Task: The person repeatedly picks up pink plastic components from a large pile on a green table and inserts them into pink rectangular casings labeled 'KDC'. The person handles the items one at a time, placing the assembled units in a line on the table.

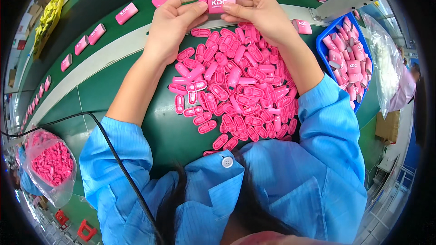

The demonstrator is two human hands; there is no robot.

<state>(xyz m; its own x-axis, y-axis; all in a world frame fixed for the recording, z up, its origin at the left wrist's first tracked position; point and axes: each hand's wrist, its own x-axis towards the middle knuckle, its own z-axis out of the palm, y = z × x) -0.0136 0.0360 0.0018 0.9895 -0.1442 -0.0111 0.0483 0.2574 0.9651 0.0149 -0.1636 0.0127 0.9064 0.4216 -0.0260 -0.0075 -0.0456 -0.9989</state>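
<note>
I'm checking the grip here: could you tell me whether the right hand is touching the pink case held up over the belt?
Touching. The head view shows the right hand with fingertips pressed on the pink case, no gap between them.

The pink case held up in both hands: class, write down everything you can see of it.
The pink case is a small flat rectangular block, glossy like plastic, with white printing on its face. It lies level above the heap of small pink oval parts, clear of the table. The left hand pinches its left end, where a taped fingertip meets it; the right hand grips its right end. Its back is hidden.
</note>
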